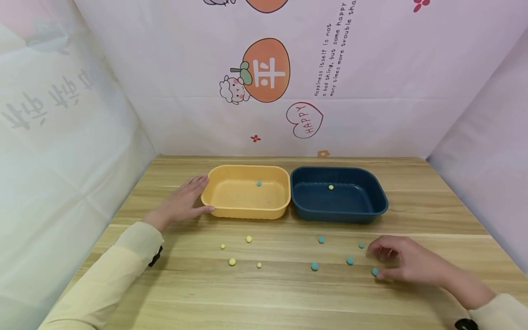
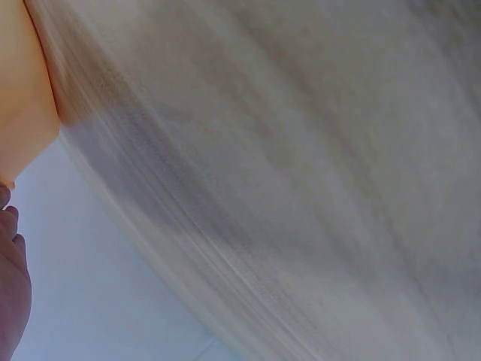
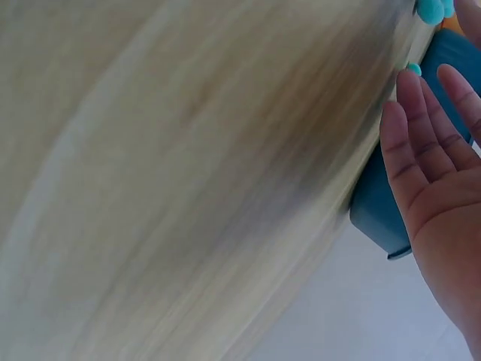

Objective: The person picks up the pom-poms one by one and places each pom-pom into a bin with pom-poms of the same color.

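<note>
My left hand (image 1: pixel 182 202) rests against the left end of a yellow plastic bin (image 1: pixel 247 213), thumb along the front rim and fingers toward the back corner. A small teal ball (image 1: pixel 259 183) lies inside that bin. On the table at the right, my right hand (image 1: pixel 410 260) hovers low with fingers loosely bent, its thumb tip right at a teal ball (image 1: pixel 375 272). Another teal ball (image 1: pixel 361 245) sits just left of its fingertips. In the right wrist view the fingers (image 3: pixel 406 162) appear spread and relaxed, with nothing between them.
A dark blue bin (image 1: pixel 340 217) stands beside the yellow one, holding a small yellow ball (image 1: pixel 331 187). Several yellow balls (image 1: pixel 232 262) lie in front of the yellow bin, and more teal balls (image 1: pixel 315 266) before the blue one. Printed cloth (image 1: pixel 185 123) walls the wooden table (image 1: pixel 264 293).
</note>
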Tool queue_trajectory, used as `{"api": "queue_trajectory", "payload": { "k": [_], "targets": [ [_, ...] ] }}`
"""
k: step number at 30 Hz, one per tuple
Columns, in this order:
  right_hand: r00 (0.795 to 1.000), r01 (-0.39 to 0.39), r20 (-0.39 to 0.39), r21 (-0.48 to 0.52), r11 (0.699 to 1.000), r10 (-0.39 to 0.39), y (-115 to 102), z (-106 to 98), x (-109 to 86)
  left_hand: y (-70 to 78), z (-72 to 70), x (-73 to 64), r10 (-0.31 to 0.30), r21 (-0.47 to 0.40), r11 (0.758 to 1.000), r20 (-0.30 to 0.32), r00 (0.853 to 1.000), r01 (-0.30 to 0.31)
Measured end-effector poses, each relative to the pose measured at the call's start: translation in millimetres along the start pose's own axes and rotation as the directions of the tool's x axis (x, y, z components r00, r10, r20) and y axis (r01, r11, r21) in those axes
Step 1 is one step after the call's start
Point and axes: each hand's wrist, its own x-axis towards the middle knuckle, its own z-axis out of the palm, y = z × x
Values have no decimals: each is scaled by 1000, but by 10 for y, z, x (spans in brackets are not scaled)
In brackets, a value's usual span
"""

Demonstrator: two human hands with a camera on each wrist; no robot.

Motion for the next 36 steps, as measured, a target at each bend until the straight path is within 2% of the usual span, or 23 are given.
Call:
{"api": "queue_trajectory", "payload": {
  "k": [6,12,26,36],
  "targets": [
    [997,-43,72,183,982,31,34,25,1,-5,7,-5,1,7,1000,-6,1000,-1],
    [995,-39,99,279,959,11,56,43,-9,15,-4,-12,-7,-6,1000,-2,1000,7],
    [991,-30,133,336,941,-16,58,77,16,31,-15,-19,-15,-12,1000,0,1000,15],
    [989,-51,149,293,955,8,53,78,20,34,-19,-22,-18,-14,1000,1,1000,18]
  ]
}}
